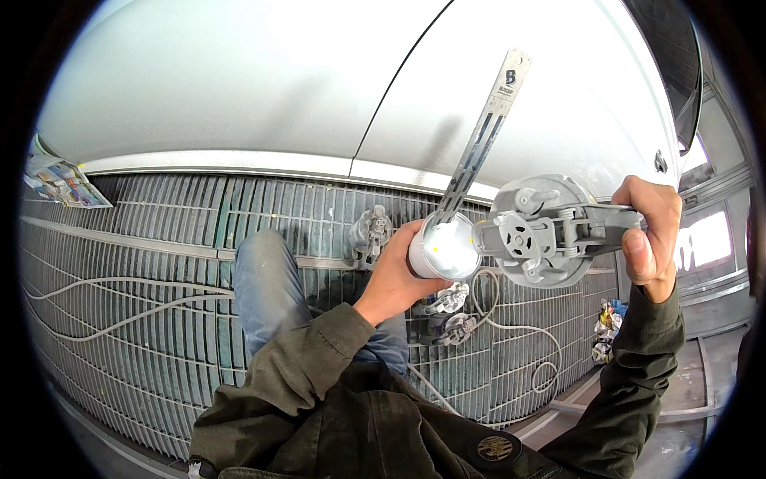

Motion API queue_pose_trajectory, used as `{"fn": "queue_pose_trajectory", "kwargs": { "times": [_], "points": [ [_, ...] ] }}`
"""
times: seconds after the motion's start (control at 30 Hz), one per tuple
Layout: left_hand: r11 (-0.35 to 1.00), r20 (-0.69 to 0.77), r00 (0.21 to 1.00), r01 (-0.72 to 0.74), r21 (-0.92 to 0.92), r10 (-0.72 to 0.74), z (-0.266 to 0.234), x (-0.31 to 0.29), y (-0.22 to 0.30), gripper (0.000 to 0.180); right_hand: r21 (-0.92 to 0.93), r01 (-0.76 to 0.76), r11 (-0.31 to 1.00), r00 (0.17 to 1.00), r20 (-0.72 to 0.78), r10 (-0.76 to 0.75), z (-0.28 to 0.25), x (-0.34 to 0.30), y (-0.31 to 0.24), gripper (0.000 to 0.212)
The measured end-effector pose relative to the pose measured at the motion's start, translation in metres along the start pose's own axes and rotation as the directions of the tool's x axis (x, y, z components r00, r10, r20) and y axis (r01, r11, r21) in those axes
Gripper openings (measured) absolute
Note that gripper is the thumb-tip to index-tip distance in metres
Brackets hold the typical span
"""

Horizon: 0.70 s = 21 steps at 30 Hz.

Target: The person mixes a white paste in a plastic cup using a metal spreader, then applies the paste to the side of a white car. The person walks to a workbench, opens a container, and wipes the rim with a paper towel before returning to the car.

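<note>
Left grip (399, 278) wrapped round white cup (456, 254), cup right of palm; right grip (653, 227) clenched round end of grey spray gun (523, 239), body leftward.

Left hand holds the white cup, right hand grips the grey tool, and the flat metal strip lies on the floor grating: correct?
No: the head view shows the flat metal strip sticking up from the white cup, not on the grating; the rest stands.

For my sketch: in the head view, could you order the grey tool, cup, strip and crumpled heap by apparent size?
1. Grey tool
2. Cup and strip: too close to rank; strip longer, cup wider
3. Crumpled heap
</note>
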<state>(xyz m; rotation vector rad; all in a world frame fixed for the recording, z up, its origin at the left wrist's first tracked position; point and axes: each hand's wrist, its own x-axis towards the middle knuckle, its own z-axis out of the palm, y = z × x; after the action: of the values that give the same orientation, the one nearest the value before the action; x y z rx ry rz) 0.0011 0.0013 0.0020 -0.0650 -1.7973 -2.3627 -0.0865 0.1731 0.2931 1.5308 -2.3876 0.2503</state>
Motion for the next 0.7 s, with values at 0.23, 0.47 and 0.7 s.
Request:
{"fn": "queue_pose_trajectory", "kwargs": {
  "times": [0.23,0.47,0.7],
  "points": [
    [1.000,-0.007,1.000,-0.003,0.016,0.003,-0.003,0.000,-0.004,0.089,-0.002,0.004,1.000,1.000,-0.005,-0.004,0.003,0.003,0.000,0.065],
    [0.998,-0.052,0.997,-0.057,0.041,0.059,-0.004,-0.001,-0.010,0.082,-0.077,-0.011,0.997,1.000,0.012,0.012,0.006,0.004,-0.001,0.067],
    [0.999,-0.044,0.998,-0.052,0.000,0.052,-0.004,-0.002,-0.013,0.082,0.012,0.006,1.000,1.000,0.007,-0.006,0.005,0.001,0.005,0.061]
  ]
}}
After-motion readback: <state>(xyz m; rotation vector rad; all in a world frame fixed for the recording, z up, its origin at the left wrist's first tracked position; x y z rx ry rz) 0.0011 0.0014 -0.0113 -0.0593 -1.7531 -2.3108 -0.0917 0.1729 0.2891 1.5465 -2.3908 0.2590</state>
